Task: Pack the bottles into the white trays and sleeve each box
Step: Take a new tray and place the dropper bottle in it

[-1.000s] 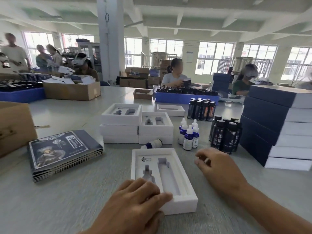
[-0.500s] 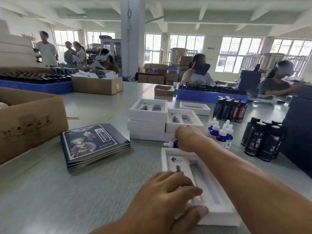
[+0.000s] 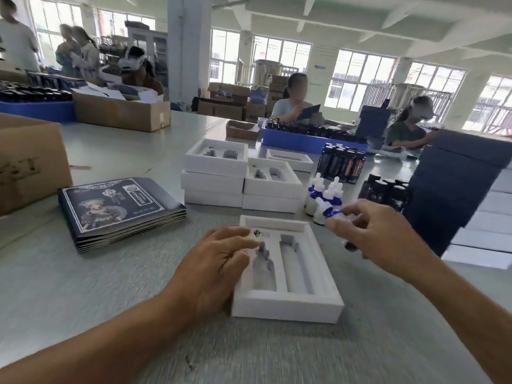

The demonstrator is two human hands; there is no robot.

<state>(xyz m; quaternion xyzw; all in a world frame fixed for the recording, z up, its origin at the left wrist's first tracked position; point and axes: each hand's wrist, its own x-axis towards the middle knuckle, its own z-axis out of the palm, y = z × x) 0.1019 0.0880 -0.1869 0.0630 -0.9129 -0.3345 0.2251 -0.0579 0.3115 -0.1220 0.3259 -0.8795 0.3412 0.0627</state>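
Left hand (image 3: 219, 261): palm down on near-left edge of open white tray (image 3: 288, 302); fingers relaxed, lying flat across the tray's left rim, gripping nothing.
Right hand (image 3: 379, 239): raised above the tray's far-right corner; thumb and fingers pinching a small dropper bottle (image 3: 328, 210), white cap, blue body; blurred.
Tray: flat on grey desk (image 3: 83, 286), both moulded slots unfilled.
Dropper bottles (image 3: 318, 189): small cluster upright, just beyond right hand.
Dark bottles (image 3: 342, 164): upright group further back; second group (image 3: 383, 191) to the right.
Spare trays (image 3: 241, 176): stacked behind the open tray.
Printed sleeves (image 3: 119, 209): flat pile, left of tray.
Sleeved boxes (image 3: 457, 195): dark stack, far right.
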